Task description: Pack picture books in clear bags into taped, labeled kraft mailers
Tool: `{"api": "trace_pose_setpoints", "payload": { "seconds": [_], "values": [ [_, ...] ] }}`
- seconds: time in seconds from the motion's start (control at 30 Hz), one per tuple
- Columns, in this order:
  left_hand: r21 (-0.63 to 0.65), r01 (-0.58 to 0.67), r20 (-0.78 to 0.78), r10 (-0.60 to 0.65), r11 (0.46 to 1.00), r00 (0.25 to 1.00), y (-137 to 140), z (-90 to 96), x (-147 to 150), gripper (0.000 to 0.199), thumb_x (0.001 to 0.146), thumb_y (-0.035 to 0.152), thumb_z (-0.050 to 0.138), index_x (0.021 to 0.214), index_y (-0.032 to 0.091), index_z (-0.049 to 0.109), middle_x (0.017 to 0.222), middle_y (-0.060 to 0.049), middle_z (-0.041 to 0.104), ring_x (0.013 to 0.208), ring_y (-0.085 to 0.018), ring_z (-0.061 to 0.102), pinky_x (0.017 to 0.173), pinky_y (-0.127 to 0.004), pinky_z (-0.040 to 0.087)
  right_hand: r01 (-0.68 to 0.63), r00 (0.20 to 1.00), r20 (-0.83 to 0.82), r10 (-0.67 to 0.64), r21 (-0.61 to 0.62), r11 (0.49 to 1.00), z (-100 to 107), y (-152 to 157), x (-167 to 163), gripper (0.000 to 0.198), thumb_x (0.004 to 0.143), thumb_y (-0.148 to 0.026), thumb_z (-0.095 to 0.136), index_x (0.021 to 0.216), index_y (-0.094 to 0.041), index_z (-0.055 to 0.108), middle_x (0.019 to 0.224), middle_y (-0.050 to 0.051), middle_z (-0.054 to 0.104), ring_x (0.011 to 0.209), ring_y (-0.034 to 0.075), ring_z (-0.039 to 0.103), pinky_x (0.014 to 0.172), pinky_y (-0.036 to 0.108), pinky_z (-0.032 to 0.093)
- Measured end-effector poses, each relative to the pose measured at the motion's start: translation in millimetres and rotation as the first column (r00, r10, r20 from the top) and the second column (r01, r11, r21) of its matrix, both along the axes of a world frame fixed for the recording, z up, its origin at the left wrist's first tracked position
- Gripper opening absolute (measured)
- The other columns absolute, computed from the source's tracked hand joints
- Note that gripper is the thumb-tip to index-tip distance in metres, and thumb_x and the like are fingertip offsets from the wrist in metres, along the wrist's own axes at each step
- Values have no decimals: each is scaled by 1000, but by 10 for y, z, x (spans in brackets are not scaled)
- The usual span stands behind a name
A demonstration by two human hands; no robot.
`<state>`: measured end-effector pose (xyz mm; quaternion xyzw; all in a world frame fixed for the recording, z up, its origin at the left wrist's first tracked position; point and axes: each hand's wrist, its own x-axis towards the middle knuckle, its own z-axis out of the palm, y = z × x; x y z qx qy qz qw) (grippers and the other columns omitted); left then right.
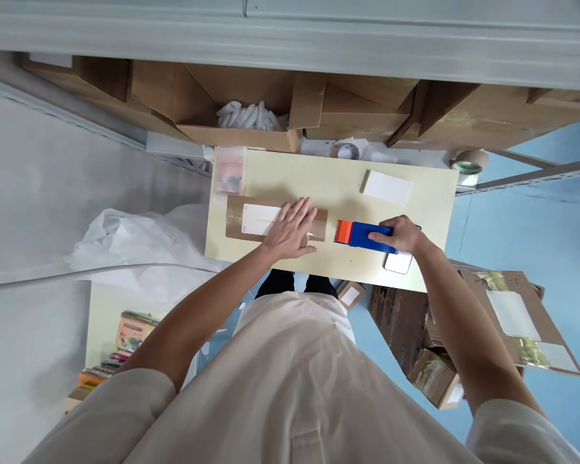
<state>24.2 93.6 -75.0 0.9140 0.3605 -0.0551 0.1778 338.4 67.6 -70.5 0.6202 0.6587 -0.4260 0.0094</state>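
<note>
A long brown parcel (235, 218) lies on the pale tabletop with a white label (257, 219) on its upper face. My left hand (292, 229) rests flat over the parcel's right part, fingers stretched out, covering one end of the label. Gripped in my right hand (401, 234) is a blue tape dispenser (365, 236) with an orange front, just right of the parcel and apart from it. A white-faced phone (398, 263) lies below my right hand, partly hidden.
A stack of white labels (387, 187) and a pinkish packet (230, 171) lie on the table (309, 171). Behind stand open cartons (241, 135) and tape rolls (348, 151). Boxes (512, 309) are at right, a white plastic bag (125, 245) and books (133, 332) at left.
</note>
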Motion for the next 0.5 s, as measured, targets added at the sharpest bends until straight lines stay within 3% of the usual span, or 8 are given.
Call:
{"api": "trace_pose_setpoints", "payload": {
  "seconds": [0.1,0.17,0.3,0.4,0.5],
  "values": [
    [-24,45,-32,-46,999,998,4,50,23,87,69,59,67,141,17,41,158,-19,4,145,-40,3,111,-61,1,-23,967,253,15,27,999,122,34,-356,54,71,-70,53,61,-17,62,63,8,59,67,21,57,60,31,41],
    [-33,58,-72,-61,998,996,8,73,47,77,65,54,74,129,18,54,159,-17,1,144,-41,1,110,-63,-1,31,928,370,-42,36,999,176,97,-729,55,69,-68,58,76,-15,68,76,15,65,81,29,62,68,34,43],
    [-31,25,-101,-28,999,995,-8,73,101,63,63,47,77,117,19,63,160,-12,2,144,-43,-4,110,-66,-1,66,926,372,-64,6,998,198,164,-1280,44,77,-51,61,94,-11,69,93,22,66,100,36,61,79,41,43],
    [-25,1,-82,-3,1000,997,-33,64,129,69,59,45,81,121,20,62,159,-13,5,143,-45,-6,108,-68,0,118,893,434,-118,26,993,202,46,-1305,44,81,-51,56,94,-11,69,93,24,67,95,37,63,78,42,43],
    [-47,-14,-30,13,999,999,-46,79,133,89,54,49,83,133,22,52,158,-18,2,143,-45,-5,106,-70,-1,288,815,488,-312,127,949,189,-205,-1154,56,83,-62,45,96,-12,67,90,23,68,89,35,65,74,40,44]
  ]
}}
